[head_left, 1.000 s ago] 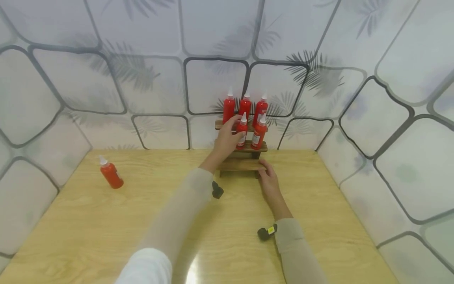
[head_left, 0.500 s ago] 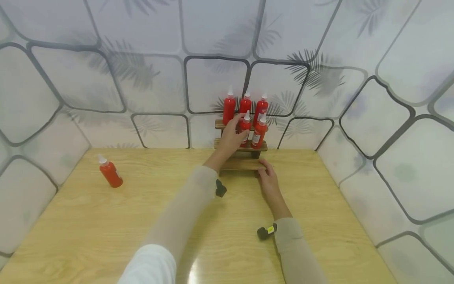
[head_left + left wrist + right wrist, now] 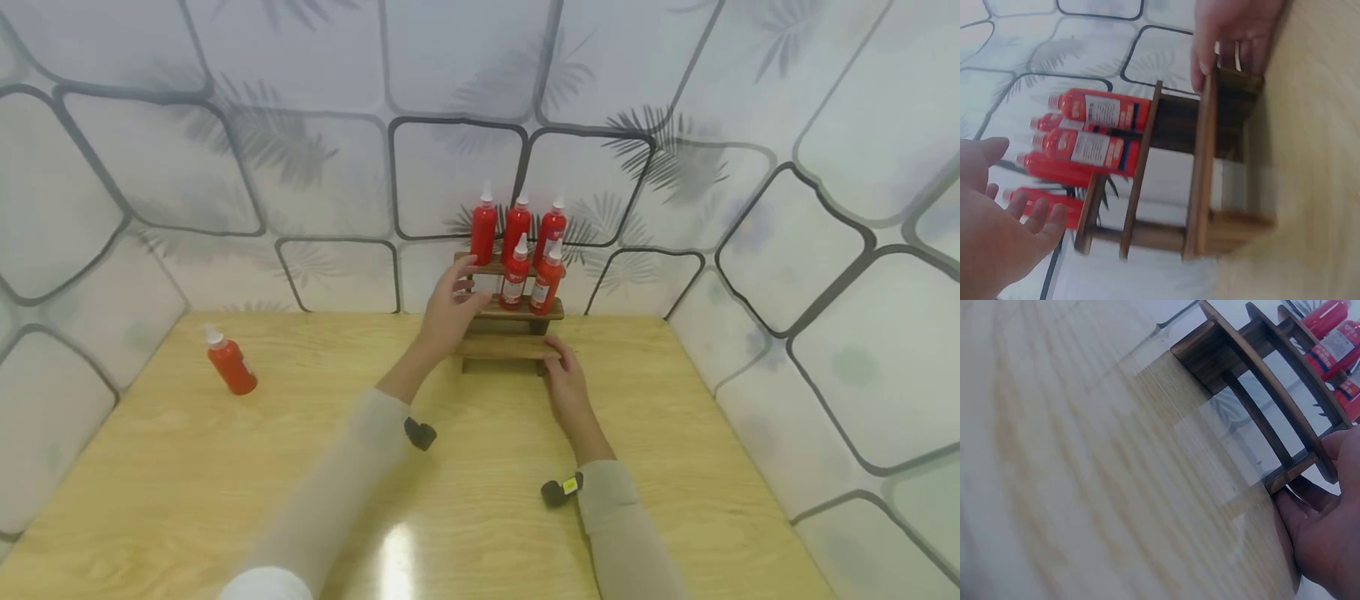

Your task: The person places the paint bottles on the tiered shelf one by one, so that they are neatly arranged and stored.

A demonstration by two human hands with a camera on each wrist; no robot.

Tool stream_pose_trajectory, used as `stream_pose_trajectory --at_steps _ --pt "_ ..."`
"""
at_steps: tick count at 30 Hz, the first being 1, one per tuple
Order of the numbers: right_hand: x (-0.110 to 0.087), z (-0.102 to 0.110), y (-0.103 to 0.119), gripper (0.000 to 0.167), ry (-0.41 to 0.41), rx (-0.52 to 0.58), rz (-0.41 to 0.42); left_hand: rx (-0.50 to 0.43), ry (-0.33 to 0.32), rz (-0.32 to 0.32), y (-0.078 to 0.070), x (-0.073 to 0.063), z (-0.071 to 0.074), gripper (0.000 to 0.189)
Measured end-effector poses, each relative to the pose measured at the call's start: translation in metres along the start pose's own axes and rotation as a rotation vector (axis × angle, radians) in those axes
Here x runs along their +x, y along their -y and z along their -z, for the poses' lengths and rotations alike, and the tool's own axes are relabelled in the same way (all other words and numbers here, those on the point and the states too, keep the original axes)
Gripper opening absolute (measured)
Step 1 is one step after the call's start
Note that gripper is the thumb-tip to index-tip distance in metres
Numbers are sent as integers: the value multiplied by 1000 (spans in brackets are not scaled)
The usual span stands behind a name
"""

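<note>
My left hand (image 3: 444, 318), fingers spread and holding nothing, is at the left side of a three-tier wooden display stand (image 3: 498, 347). In the left wrist view its palm and fingers (image 3: 1038, 225) are apart from the red bottles. Two red squeeze bottles with white pointed caps stand on the middle tier, a left one (image 3: 514, 282) and a right one (image 3: 545, 285). Three more are on the top tier, among them a left one (image 3: 483, 232). My right hand (image 3: 568, 379) grips the right end of the bottom tier, thumb on the board in the right wrist view (image 3: 1335, 515).
Another red squeeze bottle (image 3: 233, 367) stands far left on the wooden table (image 3: 315, 400). A patterned wall (image 3: 337, 183) rises close behind the stand, with side walls to left and right. A small black camera (image 3: 420, 433) sits at the left wrist.
My left hand held the left middle-tier bottle, shifted it slightly right, then let go and drew back left and down. The bottle stays on the middle tier. My right hand keeps its hold.
</note>
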State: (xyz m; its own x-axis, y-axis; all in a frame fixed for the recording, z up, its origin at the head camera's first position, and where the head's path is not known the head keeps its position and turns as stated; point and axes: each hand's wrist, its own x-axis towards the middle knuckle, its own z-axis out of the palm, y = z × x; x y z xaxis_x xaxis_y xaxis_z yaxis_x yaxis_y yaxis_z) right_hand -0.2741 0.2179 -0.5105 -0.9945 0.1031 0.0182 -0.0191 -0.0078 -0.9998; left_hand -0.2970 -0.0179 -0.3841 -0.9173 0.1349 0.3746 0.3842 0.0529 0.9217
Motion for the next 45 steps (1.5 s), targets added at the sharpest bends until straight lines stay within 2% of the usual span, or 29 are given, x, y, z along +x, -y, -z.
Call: stream_pose_trajectory --at_steps 5,10,16,22,25,28,31,34,38,42,45 --pt "-1 0 0 44 -9 -7 -12 11 -31 9 5 -27 32 59" --pt "-1 0 -2 44 -1 -16 -17 76 -60 55 9 -53 74 59" --pt "-1 -1 -1 44 -12 -35 -14 186 -86 47 12 -84 119 57" --pt "-1 -1 0 44 -23 -68 -3 293 -191 95 5 -109 160 52" --pt "-2 -2 1 43 -24 -47 4 343 -248 116 2 -121 179 51" --pt "-2 -2 1 43 -22 -41 6 398 -293 129 4 -134 200 51" --pt "-2 -2 0 42 -18 -43 10 441 -345 167 5 -146 221 51" --pt "-2 -2 0 42 -17 -53 17 469 -416 205 7 -155 240 49" --pt "-1 -3 0 42 -15 -36 20 435 -539 263 10 -163 260 42" --pt "-2 -2 0 42 -18 -16 6 385 -632 324 14 -164 270 41" --pt "-2 -1 -1 43 -15 -24 4 377 -663 351 18 -163 274 44"
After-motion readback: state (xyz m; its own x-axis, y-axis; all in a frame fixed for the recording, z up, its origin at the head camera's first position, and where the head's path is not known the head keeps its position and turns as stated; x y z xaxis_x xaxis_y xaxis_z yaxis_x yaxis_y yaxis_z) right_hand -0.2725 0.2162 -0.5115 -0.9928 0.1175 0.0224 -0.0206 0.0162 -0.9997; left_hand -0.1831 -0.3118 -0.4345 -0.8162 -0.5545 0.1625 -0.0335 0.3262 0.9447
